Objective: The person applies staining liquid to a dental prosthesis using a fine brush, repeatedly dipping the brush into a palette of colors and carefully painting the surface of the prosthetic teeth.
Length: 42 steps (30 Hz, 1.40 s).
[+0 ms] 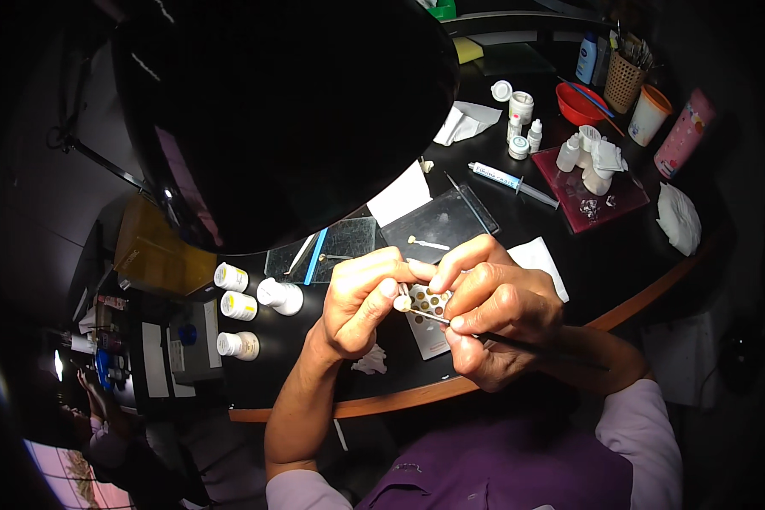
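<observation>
My left hand (357,297) is closed in a pinch. At its fingertips sits a small cream-coloured piece that looks like a dental crown (402,303); whether a thin metal holder lies between it and the fingers, I cannot tell. A slim brush-like tool with a dark handle (544,351) is gripped by my right hand (501,306), and its thin tip reaches the crown. Both hands meet above a white card with round brownish samples (433,344), partly hidden by my fingers. Behind them, a dark slab (442,223) bears a small pale piece on a stick.
A big black lamp head (289,110) covers the upper left. White jars (238,305) stand left. A syringe (514,184), small bottles (535,134), a red bowl (580,104) and a maroon tray (569,204) lie far right. Another person's arm (98,399) shows at far left.
</observation>
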### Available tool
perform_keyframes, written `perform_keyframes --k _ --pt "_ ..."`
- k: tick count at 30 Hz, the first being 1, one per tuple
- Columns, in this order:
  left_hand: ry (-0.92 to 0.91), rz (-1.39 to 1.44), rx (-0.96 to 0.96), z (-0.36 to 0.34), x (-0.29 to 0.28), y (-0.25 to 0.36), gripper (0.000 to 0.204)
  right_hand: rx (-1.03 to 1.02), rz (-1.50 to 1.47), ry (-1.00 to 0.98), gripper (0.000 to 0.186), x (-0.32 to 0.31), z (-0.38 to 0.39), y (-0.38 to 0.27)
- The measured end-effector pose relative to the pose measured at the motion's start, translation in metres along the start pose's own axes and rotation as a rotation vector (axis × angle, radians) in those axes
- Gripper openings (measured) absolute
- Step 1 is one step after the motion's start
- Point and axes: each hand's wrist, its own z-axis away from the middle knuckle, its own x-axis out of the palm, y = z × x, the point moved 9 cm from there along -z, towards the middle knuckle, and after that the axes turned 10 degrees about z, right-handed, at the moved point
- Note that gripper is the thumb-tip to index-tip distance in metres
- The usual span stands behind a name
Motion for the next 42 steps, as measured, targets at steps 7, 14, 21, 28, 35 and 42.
perform_keyframes --k 7,14,21,28,35,42 --pt "0.012 -0.005 -0.048 -0.0002 0.0004 -0.0036 0.046 -0.033 -0.005 -0.017 0.022 0.0023 0.0011 -0.0021" --pt "0.049 0.017 0.009 -0.0005 -0.0012 -0.0035 0.048 -0.034 -0.015 -0.016 0.020 0.0035 0.0028 -0.0027" --pt "0.021 0.008 0.017 -0.0004 -0.0036 -0.0072 0.050 -0.020 -0.045 -0.023 0.018 0.0034 0.0020 -0.0024" --pt "0.029 0.022 0.006 0.0001 -0.0032 -0.0080 0.051 -0.024 -0.028 -0.049 0.019 0.0045 0.0029 -0.0024" --pt "0.025 -0.006 0.014 0.0015 -0.0030 -0.0062 0.048 0.011 -0.049 -0.046 0.021 0.0028 0.0014 -0.0026" --pt "0.009 -0.045 -0.008 -0.0007 -0.0040 -0.0065 0.044 0.066 -0.039 -0.074 0.021 0.0060 0.0035 0.0056"
